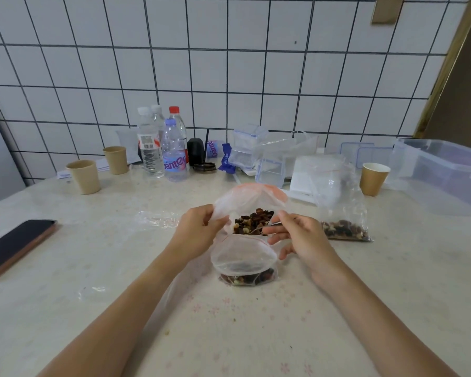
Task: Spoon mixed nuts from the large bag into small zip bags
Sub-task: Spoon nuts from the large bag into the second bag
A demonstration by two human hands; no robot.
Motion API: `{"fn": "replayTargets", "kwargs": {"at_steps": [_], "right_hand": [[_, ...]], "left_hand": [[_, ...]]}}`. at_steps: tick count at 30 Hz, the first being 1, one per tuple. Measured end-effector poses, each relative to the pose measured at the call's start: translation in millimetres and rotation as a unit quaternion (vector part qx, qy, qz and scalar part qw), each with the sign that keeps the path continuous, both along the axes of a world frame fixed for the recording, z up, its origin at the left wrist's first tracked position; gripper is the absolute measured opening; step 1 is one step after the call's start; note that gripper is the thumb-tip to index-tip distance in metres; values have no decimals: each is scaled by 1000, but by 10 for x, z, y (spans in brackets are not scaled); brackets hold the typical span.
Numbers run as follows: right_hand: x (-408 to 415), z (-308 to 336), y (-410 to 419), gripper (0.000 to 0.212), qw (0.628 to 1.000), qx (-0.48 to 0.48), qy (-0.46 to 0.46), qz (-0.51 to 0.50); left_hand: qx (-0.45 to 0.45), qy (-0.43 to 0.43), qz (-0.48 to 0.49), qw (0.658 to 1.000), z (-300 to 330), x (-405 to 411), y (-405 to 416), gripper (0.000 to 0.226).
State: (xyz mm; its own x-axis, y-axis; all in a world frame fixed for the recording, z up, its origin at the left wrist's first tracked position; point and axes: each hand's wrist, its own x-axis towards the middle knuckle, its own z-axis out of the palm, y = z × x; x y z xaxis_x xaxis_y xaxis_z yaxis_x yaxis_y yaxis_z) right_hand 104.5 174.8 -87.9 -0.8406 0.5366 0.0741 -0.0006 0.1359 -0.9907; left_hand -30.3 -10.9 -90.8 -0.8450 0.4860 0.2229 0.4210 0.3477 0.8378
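The large clear bag (245, 198) stands open at the table's middle, with dark mixed nuts (252, 220) showing inside. My left hand (199, 229) pinches its left rim and holds the mouth open. My right hand (297, 235) holds a thin metal spoon (261, 228) by the handle, its bowl down among the nuts. Just in front stands a small zip bag (242, 259), mouth open, with a shallow layer of nuts at its bottom. Another small zip bag (340, 213) with nuts in it stands to the right.
A phone (17, 244) lies at the left. Paper cups (83, 176) (373, 178), water bottles (174, 151), clear plastic boxes (269, 159) and a large plastic tub (443, 170) line the back of the table by the tiled wall. Crumpled plastic film (155, 217) lies left of my left hand.
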Motion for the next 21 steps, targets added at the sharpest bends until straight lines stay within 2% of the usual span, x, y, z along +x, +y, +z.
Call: {"fn": "replayTargets", "kwargs": {"at_steps": [12, 17, 21], "right_hand": [[-37, -16, 40, 29, 998, -6, 19, -65], [-31, -8, 47, 29, 998, -19, 21, -59], [1, 51, 98, 30, 996, -33, 49, -65]], "left_hand": [[29, -20, 11, 999, -4, -32, 15, 15], [19, -26, 23, 999, -7, -32, 14, 19], [7, -19, 48, 999, -21, -95, -22, 30]]}}
